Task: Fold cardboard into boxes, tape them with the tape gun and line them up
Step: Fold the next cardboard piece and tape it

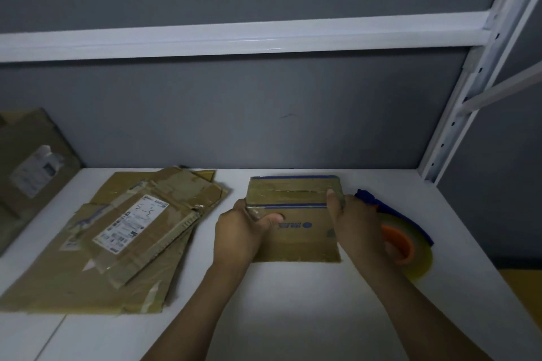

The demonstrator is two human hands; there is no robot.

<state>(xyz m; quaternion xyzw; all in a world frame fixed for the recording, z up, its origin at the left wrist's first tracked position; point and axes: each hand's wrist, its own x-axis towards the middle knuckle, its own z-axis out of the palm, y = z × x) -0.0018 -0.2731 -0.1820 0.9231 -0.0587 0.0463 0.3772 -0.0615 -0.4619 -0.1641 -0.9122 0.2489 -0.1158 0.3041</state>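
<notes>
A small brown cardboard box (296, 214) with blue stripes and a taped top seam stands on the white shelf (293, 316). My left hand (240, 231) grips its left end, thumb on the front face. My right hand (355, 228) grips its right end, thumb on the top edge. Just right of the box lies the tape gun (407, 240), blue with an orange hub and a clear tape roll, partly hidden behind my right hand. A pile of flattened cardboard (117, 240) with shipping labels lies to the left.
A larger flattened carton (32, 173) leans at the far left edge. A grey back wall (234, 120) closes the shelf behind. A white shelf beam (234, 38) runs overhead, and a white perforated upright (469, 97) stands at the right.
</notes>
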